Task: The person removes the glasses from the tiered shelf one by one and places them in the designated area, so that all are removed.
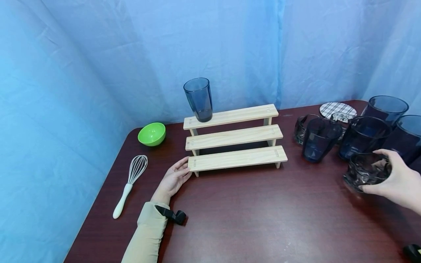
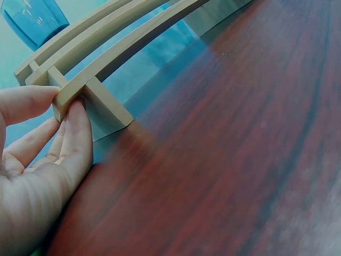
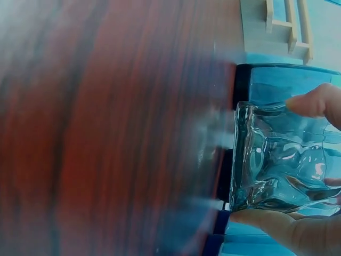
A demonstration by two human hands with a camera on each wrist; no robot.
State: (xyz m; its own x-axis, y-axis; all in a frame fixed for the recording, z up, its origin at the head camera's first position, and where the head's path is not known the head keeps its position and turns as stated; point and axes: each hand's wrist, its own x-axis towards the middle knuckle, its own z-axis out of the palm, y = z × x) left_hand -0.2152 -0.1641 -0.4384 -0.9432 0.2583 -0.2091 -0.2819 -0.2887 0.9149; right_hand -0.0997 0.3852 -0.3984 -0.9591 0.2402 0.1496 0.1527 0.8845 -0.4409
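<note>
A pale wooden three-step rack (image 1: 235, 138) stands on the dark red table (image 1: 256, 215). On its top step, at the left end, stands a tall blue tumbler (image 1: 198, 99). My left hand (image 1: 174, 179) rests on the table with straight fingers touching the left end of the lowest step (image 2: 72, 96). At the right, my right hand (image 1: 394, 180) grips a short, wavy clear glass (image 1: 366, 171) between thumb and fingers, just above the table; the same glass (image 3: 282, 157) fills the right wrist view.
Several dark blue glasses (image 1: 361, 137) and another short clear glass (image 1: 300, 128) crowd the table's right back corner beside a plaid coaster (image 1: 337, 109). A green bowl (image 1: 151, 133) and a white-handled whisk (image 1: 129, 184) lie left of the rack, near the blue curtain.
</note>
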